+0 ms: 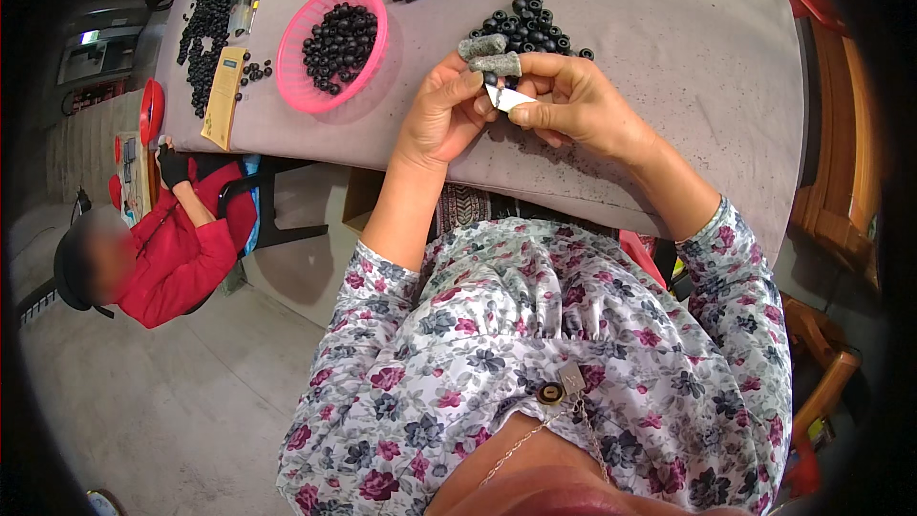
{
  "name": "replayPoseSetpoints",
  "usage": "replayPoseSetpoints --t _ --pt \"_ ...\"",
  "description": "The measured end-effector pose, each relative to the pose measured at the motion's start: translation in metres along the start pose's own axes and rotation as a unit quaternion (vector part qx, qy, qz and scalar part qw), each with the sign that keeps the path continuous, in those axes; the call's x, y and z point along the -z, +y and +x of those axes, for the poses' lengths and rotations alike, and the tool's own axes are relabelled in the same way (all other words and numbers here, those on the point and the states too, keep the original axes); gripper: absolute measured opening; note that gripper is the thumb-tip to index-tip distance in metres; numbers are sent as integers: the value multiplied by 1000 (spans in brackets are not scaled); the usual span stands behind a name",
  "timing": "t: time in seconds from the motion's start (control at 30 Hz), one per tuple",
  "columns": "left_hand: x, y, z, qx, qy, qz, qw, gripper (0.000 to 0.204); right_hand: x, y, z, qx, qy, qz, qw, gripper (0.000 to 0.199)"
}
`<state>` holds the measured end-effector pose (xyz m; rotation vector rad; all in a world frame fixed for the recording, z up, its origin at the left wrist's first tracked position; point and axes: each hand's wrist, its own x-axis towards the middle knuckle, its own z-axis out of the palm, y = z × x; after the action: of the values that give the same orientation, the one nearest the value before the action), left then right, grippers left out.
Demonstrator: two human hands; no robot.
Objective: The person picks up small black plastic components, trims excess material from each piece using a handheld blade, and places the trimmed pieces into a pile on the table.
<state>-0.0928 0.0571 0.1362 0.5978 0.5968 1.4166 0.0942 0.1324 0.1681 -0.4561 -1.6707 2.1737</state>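
Observation:
Both my hands are raised over the near edge of the cloth-covered table (669, 86). My left hand (441, 113) pinches a small black bead (491, 79) between thumb and fingers. My right hand (587, 110) grips a small white flat piece (508, 98) with its tip against the bead; its exact kind cannot be made out. Grey fabric finger covers (495, 64) sit on my index fingers. Just beyond my hands lies a pile of black beads (521, 27), each with a hole.
A pink plastic basket (291, 72) of black beads stands to the left. More loose beads (205, 38) spread along the far left, beside a tan ruler-like strip (223, 100). Dark crumbs dot the cloth near me. A person in red (186, 248) sits at the left; wooden furniture (841, 191) stands right.

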Motion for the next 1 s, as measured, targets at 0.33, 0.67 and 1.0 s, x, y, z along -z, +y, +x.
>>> replayPoseSetpoints --t 0.33,0.67,1.0 --pt "-2 0 0 6 -9 -1 1000 37 4 -2 -2 -16 -14 13 1000 19" --pt "-4 2 2 10 -1 -4 1000 37 4 -5 -1 -9 -7 25 1000 24" --pt "-5 2 4 8 -6 -5 1000 35 6 -3 -1 -2 -14 35 999 23"
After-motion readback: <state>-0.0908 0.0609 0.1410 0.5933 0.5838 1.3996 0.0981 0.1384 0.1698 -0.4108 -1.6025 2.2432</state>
